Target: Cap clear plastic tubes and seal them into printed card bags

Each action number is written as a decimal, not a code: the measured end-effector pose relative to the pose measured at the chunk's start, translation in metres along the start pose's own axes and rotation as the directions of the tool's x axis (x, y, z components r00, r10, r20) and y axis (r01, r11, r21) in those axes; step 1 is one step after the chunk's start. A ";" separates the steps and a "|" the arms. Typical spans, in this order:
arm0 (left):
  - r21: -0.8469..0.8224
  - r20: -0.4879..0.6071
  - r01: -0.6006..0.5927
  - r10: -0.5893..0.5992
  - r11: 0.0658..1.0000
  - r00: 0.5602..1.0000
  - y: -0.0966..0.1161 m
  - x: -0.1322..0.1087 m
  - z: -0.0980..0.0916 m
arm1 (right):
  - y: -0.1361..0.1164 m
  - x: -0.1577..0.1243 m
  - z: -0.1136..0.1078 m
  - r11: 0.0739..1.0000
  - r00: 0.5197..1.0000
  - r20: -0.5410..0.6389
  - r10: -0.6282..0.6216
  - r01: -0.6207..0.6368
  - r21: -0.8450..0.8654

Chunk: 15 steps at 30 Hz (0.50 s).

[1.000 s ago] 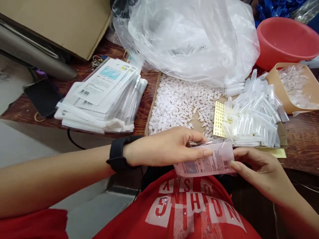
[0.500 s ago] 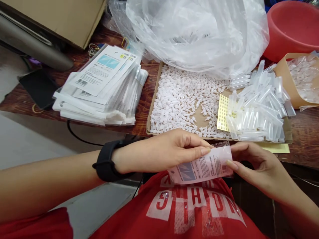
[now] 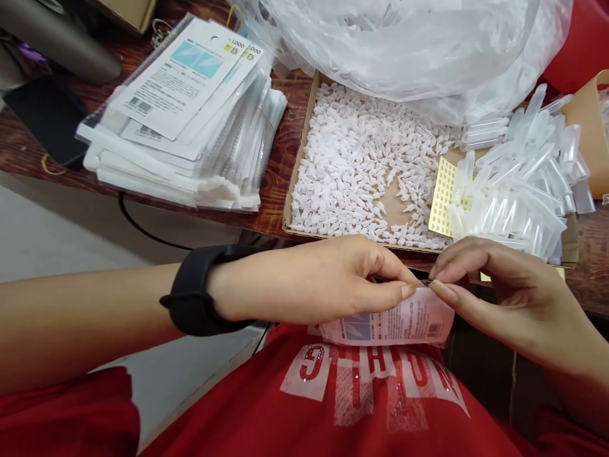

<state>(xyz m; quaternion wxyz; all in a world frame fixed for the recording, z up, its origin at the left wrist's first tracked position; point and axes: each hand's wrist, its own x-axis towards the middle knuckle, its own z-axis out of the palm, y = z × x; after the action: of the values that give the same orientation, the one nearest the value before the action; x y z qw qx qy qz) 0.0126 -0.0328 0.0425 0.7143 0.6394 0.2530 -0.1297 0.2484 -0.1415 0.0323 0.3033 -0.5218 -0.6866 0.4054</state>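
Note:
Close to my lap, a clear plastic packet with a printed card inside (image 3: 404,324) hangs with its text and blue picture towards me. My left hand (image 3: 328,279), wearing a black wristband, grips its upper edge between thumb and fingers. At the same edge, further right, my right hand (image 3: 495,285) pinches the packet's top with thumb and fingertips. Both hands are closed and their fingertips almost meet. The left hand hides part of the card. Just beyond them lies a cardboard tray (image 3: 301,158) filled with small white plastic tips (image 3: 342,165).
A stack of printed cards and clear packets (image 3: 190,120) lies on the left of the wooden table (image 3: 276,203), beside a black phone (image 3: 47,120). Clear tubes (image 3: 518,190) and a gold sticker sheet (image 3: 442,197) cover the tray's right end. Behind sits a big plastic bag (image 3: 404,57).
My right hand has moved from the packet's right side up to its top edge and now pinches there. The left hand keeps its hold. The camera view has shifted slightly.

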 end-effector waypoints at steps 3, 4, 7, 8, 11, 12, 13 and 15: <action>0.038 0.003 0.019 -0.019 0.999 1.000 0.000 -0.001 0.000 | 0.000 0.002 0.001 1.000 1.000 0.002 0.017 -0.017 0.000; 0.051 -0.001 0.022 -0.022 0.998 1.000 0.000 -0.001 0.000 | 0.000 0.003 0.001 1.000 1.000 0.000 0.022 -0.022 -0.002; 0.074 -0.013 0.031 -0.030 0.997 0.999 0.001 -0.002 -0.001 | -0.001 0.004 0.001 0.999 0.999 -0.005 0.036 -0.036 -0.011; 0.076 -0.018 0.033 -0.032 0.997 0.999 0.001 -0.002 -0.001 | -0.001 0.005 0.001 0.999 0.999 -0.006 0.039 -0.039 -0.015; 0.067 -0.027 0.044 -0.042 0.997 0.999 0.000 -0.002 -0.001 | -0.001 0.005 0.000 0.999 0.999 0.003 0.042 -0.042 -0.015; 0.063 -0.029 0.045 -0.043 0.997 0.999 0.000 -0.003 -0.001 | -0.001 0.006 0.000 0.999 0.999 0.007 0.042 -0.042 -0.012; 0.060 -0.031 0.046 -0.044 0.997 0.999 0.000 -0.003 -0.001 | -0.001 0.006 0.000 0.999 0.999 0.013 0.044 -0.044 -0.008; 0.054 -0.039 0.042 -0.040 0.998 0.998 0.000 -0.003 -0.001 | -0.001 0.006 0.000 0.999 0.998 0.022 0.050 -0.050 -0.002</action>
<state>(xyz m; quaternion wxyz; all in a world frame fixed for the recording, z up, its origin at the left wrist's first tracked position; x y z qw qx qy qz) 0.0095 -0.0325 0.0439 0.6889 0.6557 0.2761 -0.1390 0.2464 -0.1360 0.0336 0.2851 -0.5345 -0.6768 0.4183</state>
